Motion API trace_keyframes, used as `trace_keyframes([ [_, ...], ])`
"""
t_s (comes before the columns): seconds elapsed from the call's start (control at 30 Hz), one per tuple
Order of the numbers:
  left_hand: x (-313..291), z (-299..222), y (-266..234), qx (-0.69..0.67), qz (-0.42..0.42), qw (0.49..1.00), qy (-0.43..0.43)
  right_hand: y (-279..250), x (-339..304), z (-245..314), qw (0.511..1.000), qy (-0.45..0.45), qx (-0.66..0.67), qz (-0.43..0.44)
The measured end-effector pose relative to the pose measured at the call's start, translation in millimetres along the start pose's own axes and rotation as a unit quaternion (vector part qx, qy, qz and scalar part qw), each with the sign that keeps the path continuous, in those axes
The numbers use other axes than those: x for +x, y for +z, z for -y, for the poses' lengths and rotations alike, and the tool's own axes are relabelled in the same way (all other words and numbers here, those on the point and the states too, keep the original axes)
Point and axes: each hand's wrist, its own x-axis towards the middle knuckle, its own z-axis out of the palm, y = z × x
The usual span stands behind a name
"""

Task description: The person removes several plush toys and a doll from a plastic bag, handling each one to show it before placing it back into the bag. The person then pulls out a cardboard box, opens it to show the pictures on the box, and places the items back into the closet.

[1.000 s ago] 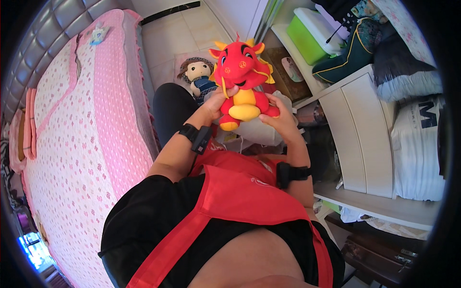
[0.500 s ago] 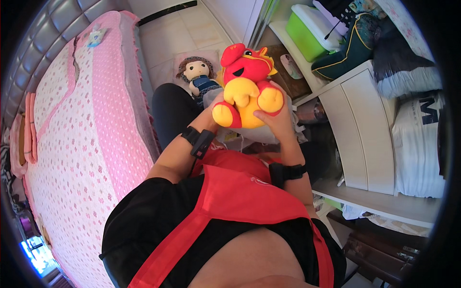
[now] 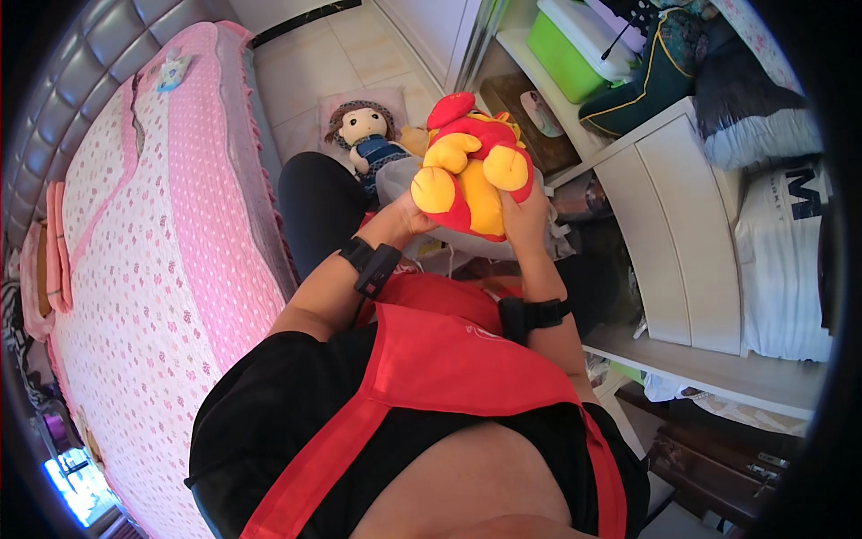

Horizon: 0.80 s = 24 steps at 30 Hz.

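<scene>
We hold the red-and-yellow plush dragon toy (image 3: 471, 171) tilted, left hand (image 3: 409, 216) and right hand (image 3: 525, 211) fingers closed on it, apparently mid-inspection; further turning needs steady grip.

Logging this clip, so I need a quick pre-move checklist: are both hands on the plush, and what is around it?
1. Left hand grips the plush: ok.
2. Right hand grips the plush: ok.
3. Plush held off the floor: ok.
4. Plush face visible: not ok, it is turned away and tipped.
5. Doll apart from the plush: ok, it lies on the floor beyond it.
6. Space between plush and shelf: cannot tell.
</scene>
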Motion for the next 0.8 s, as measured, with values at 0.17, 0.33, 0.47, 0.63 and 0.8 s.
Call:
trace_keyframes([
  [0.17, 1, -1, -6, 0.128, -0.202, 0.971, 0.031, -3, -5, -36, 0.994, 0.057, -0.021, 0.092],
  [0.33, -7, 2, -14, 0.287, -0.271, 0.914, 0.090, -10, -15, -32, 0.983, 0.119, 0.092, 0.110],
  [0.47, -3, 23, -9, 0.398, -0.260, 0.879, 0.024, -3, -16, -30, 0.962, 0.128, 0.089, 0.224],
  [0.63, 12, 57, -35, 0.441, -0.132, 0.885, 0.076, 11, -28, -80, 0.972, 0.157, 0.078, 0.159],
  [0.8, 5, 55, -15, 0.482, -0.093, 0.870, -0.047, -12, -32, -83, 0.880, 0.310, 0.350, 0.087],
])
